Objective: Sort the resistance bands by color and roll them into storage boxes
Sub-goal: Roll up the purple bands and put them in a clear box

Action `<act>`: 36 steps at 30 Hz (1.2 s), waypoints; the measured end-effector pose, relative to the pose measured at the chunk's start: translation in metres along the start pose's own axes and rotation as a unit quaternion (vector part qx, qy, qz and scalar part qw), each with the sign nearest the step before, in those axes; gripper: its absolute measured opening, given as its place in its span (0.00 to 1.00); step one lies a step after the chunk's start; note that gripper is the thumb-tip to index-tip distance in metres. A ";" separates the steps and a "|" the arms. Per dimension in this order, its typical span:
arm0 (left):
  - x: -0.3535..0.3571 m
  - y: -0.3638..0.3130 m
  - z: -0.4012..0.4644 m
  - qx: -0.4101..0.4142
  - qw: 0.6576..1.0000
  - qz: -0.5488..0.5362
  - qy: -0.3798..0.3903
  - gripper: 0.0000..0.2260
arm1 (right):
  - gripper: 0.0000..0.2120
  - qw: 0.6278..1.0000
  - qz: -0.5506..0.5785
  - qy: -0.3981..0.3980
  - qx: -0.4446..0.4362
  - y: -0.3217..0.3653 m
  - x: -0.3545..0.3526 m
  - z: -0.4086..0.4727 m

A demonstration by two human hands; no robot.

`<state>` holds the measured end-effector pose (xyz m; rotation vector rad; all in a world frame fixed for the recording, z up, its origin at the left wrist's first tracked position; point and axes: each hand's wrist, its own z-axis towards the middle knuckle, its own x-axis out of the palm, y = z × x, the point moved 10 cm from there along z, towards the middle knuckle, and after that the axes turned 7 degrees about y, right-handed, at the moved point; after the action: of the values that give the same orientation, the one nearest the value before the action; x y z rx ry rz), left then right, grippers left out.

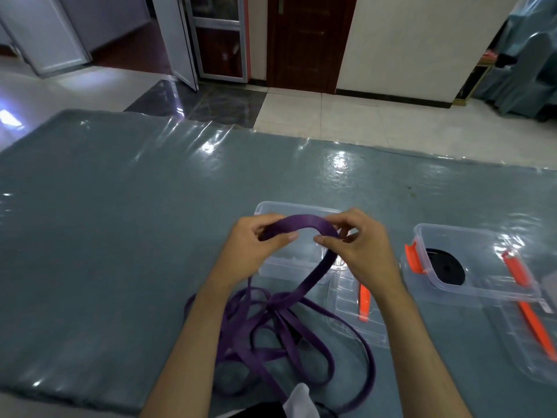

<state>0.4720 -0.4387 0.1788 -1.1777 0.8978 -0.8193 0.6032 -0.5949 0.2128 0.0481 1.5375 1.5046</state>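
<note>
From my head cam feed I've got both hands up in the middle of the shot, a little apart from each other, each one pinching the same purple band (301, 223). The left hand (256, 247) has its thumb and fingers curled onto the left end of a raised arch of the band, and the right hand (358, 248) is pinching the right end of that arch, so the strap bridges the gap between them. From the right hand the band drops down and toward me into a big loose tangle of purple loops (271, 336) lying on the blue-grey table cover (105, 236), mostly between and under the two forearms. Right behind the hands sits a clear storage box (271, 208), open on top; I can't tell if anything's in it since the hands block most of it. Off to the right, well apart from the hands, there's a second clear box (470, 254) with orange clips, and a rolled black band (446, 268) sits inside it. A clear lid with an orange clip (363, 303) lies flat just below the right wrist, and another lid (530, 336) lies at the far right edge, partly under the second box.
</note>
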 end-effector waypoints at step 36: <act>0.028 -0.041 -0.013 0.104 0.960 0.258 0.018 0.18 | 0.07 0.955 0.264 0.050 0.128 0.002 0.018 -0.024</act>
<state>0.4690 -0.4767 0.2126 -0.6975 1.0606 -0.4935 0.5773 -0.6018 0.1992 0.5822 1.8923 1.7195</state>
